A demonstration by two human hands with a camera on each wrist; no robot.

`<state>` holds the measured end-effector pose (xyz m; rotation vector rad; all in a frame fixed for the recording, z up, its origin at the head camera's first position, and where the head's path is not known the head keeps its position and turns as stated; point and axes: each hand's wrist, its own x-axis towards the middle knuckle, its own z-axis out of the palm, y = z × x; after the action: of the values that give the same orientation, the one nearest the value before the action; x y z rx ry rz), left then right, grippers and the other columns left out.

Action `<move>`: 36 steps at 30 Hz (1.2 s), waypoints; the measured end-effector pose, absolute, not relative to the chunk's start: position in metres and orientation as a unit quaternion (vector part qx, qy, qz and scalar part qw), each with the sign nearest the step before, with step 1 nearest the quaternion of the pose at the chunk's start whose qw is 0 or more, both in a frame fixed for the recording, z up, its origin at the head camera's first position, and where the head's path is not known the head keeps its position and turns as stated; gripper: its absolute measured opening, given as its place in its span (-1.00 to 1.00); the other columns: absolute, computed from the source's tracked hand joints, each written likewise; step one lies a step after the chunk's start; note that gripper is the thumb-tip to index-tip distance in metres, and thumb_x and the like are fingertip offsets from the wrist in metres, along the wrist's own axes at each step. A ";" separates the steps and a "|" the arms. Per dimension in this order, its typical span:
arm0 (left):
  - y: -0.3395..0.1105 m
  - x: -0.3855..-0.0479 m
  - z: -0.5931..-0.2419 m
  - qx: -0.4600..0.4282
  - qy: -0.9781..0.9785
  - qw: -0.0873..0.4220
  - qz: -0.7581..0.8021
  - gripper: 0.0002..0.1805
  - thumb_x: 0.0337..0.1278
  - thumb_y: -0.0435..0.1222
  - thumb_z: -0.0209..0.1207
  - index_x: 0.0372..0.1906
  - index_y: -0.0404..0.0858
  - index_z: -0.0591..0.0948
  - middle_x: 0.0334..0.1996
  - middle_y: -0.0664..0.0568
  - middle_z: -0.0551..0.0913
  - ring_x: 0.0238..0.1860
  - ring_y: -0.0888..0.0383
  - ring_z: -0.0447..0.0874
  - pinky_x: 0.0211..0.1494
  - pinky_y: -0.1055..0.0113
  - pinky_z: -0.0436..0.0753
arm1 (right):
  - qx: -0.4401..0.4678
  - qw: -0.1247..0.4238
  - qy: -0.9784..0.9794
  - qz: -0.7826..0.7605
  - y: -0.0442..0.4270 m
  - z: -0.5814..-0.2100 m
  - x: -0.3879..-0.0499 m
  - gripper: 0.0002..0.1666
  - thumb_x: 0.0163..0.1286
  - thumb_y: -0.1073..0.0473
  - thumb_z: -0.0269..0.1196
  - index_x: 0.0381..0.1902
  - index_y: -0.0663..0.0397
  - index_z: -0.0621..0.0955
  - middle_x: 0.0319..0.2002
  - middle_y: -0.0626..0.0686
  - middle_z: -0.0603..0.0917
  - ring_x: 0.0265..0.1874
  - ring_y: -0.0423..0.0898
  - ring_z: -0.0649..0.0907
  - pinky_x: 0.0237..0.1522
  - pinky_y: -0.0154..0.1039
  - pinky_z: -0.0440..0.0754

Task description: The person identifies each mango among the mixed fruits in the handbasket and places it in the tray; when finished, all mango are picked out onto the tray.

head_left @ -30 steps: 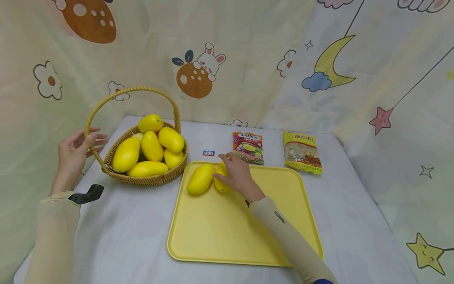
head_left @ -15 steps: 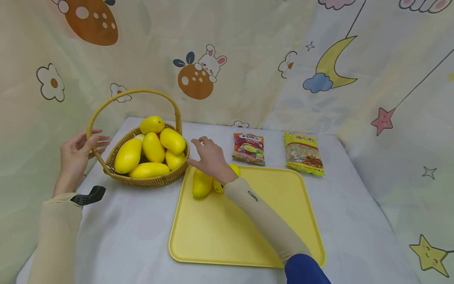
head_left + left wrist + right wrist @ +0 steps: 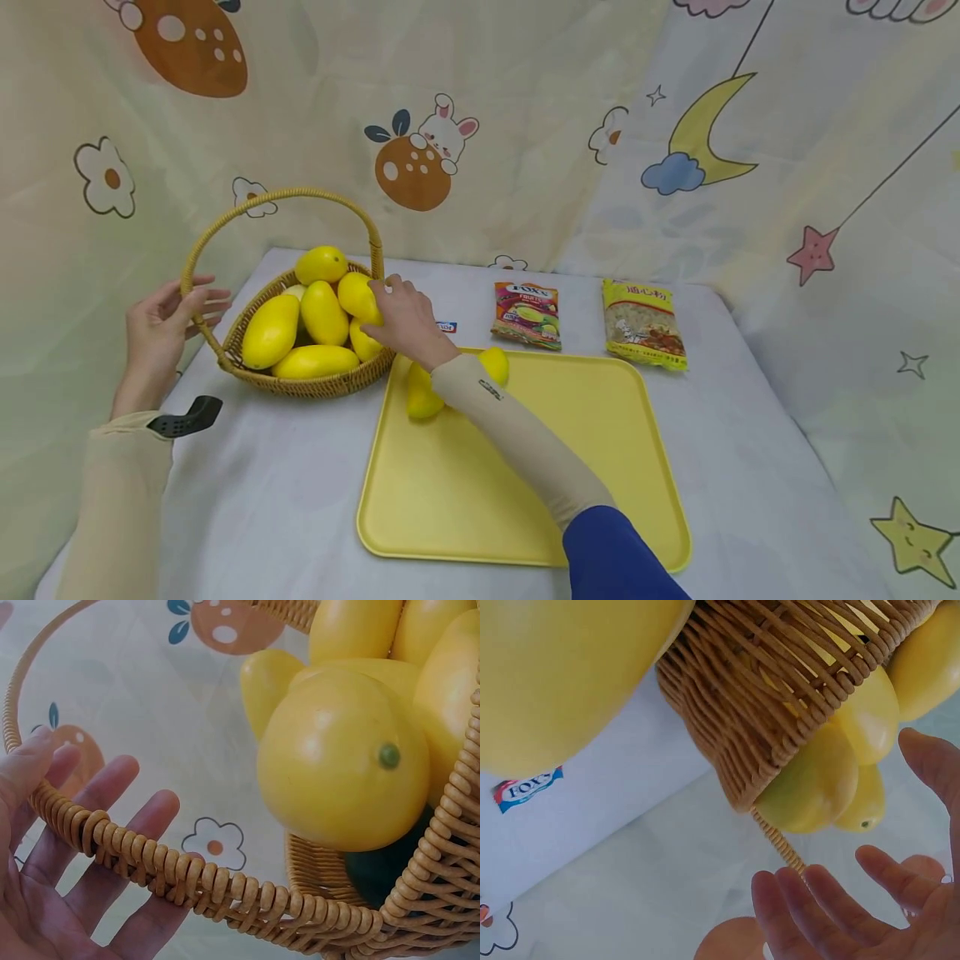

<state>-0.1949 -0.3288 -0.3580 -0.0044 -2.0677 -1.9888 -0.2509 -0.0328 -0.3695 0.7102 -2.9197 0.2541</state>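
A wicker basket (image 3: 330,385) of yellow mangoes (image 3: 324,312) stands at the left in the head view. Its arched handle (image 3: 172,870) lies between the thumb and fingers of my left hand (image 3: 153,346), whose fingers extend loosely behind it. At the basket's right rim is my right hand (image 3: 412,321), next to a mango (image 3: 358,296); the right wrist view has its fingers spread, apart from the fruit, with nothing held. Two mangoes lie on the yellow tray (image 3: 525,500): the left mango (image 3: 422,400) and the right mango (image 3: 495,364), both partly hidden by my right forearm.
Behind the tray lie a Fox's candy bag (image 3: 527,315) and, farther right, a yellow food packet (image 3: 645,325). A small Fox's wrapped candy (image 3: 447,327) sits just right of my right hand. A patterned curtain (image 3: 525,133) borders the white table.
My right hand has let go of the right mango on the tray and moved left to the basket's rim. My left hand has stayed at the handle.
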 end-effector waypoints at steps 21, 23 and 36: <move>-0.324 -0.198 -0.358 -0.008 -0.699 0.136 -0.702 -0.60 0.23 -0.19 0.20 0.13 -0.24 0.56 -0.25 0.21 0.74 -0.23 0.33 0.72 -0.23 0.59 0.64 | 0.183 0.036 -0.981 0.058 -0.057 -0.383 -0.266 -0.18 0.33 -0.19 0.20 0.43 -0.11 0.20 0.18 0.12 0.42 -0.09 -0.05 0.53 -0.12 -0.23 0.62; -0.325 -0.197 -0.358 -0.008 -0.698 0.136 -0.703 -0.60 0.23 -0.19 0.20 0.13 -0.25 0.56 -0.24 0.21 0.74 -0.23 0.33 0.72 -0.23 0.59 0.64 | 0.180 0.036 -0.982 0.053 -0.060 -0.383 -0.267 -0.20 0.33 -0.18 0.21 0.43 -0.14 0.21 0.16 0.10 0.44 -0.11 -0.07 0.53 -0.14 -0.25 0.62; -0.329 -0.193 -0.357 0.011 -0.702 0.129 -0.700 -0.61 0.25 -0.19 0.18 0.15 -0.20 0.56 -0.27 0.26 0.74 -0.28 0.37 0.73 -0.24 0.64 0.62 | 0.178 0.056 -0.981 0.043 -0.068 -0.385 -0.267 -0.35 0.32 -0.05 0.26 0.30 -0.14 0.32 -0.02 0.05 0.52 -0.29 -0.10 0.48 -0.32 -0.31 0.56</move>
<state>-0.1927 -0.3288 -0.3574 0.0322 -2.0419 -2.0355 -0.2667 -0.0685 -0.3852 0.5410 -2.9788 0.1302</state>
